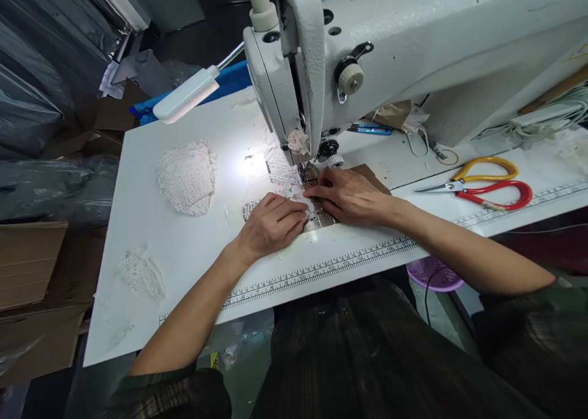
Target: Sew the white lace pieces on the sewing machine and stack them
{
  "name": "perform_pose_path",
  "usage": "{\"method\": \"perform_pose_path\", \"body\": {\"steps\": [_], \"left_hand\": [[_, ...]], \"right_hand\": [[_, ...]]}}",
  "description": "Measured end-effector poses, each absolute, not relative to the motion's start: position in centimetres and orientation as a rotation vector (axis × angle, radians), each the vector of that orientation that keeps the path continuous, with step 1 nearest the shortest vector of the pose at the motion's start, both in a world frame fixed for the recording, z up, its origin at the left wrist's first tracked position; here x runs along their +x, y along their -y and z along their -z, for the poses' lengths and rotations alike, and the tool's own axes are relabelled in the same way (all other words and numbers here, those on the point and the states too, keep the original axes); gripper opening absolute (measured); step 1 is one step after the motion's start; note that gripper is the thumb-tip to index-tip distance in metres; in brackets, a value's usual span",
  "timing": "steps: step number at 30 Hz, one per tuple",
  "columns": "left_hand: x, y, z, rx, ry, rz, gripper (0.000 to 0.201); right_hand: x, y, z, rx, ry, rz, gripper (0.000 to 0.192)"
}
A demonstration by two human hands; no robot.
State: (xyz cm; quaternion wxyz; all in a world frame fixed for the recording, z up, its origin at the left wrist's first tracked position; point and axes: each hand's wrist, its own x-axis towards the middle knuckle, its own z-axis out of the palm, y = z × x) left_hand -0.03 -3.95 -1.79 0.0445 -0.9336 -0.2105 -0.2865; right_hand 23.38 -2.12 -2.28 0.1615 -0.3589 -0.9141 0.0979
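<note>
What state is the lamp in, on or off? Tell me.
On. The lamp points down at the table, and a bright glare falls on the lace beside the needle, near the left hand.

Scissors (482, 186) lie right of the sewing machine (413, 45), lace pile (187, 177) to its left.

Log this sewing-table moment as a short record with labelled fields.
Left hand: left hand lies flat, fingers pressing the lace piece onto the table
Right hand: right hand flat on the same piece, fingers near the presser foot
Machine: white sewing machine, its lamp lighting the work
Spare lace: lace pile to the left, smaller lace scrap nearer the table edge
Tools: scissors with yellow and red handles, to the right
Surface: white table with a printed ruler along its front edge
</note>
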Motion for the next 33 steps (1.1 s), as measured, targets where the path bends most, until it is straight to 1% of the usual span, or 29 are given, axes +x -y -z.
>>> {"method": "perform_pose_path", "body": {"steps": [5,9,11,16,19,22,25,28,33], "left_hand": [[0.1,4.1,2.0,-2.857,0.623,0.887,0.007],[0.1,4.2,2.0,-2.841,0.606,0.866,0.007],[0.1,4.2,1.9,-2.820,0.588,0.841,0.008],[0.2,4.4,1.6,-2.722,0.516,0.759,0.013],[0.1,4.4,1.8,-2.690,0.530,0.746,0.015],[0.0,4.3,2.1,-2.720,0.585,0.826,0.009],[-0.2,4.2,2.4,-2.777,0.678,0.927,0.007],[-0.3,4.2,2.5,-2.815,0.721,0.966,0.010],[-0.3,4.1,2.4,-2.821,0.713,0.992,0.008]], "right_hand": [[23.1,2.4,2.5,-1.079,2.560,-0.255,0.036],[24.2,1.7,3.3,-0.901,2.477,-0.358,0.042],[24.5,1.4,3.5,-0.845,2.508,-0.359,0.045],[23.0,1.6,2.7,-1.057,2.627,-0.215,0.043],[22.0,1.9,2.1,-1.186,2.637,-0.208,0.040],[22.3,1.8,2.0,-1.227,2.619,-0.279,0.039],[23.7,1.5,2.3,-1.075,2.541,-0.446,0.043],[25.0,1.4,2.8,-0.924,2.447,-0.573,0.043],[25.3,1.7,3.0,-0.910,2.400,-0.597,0.042]]}}
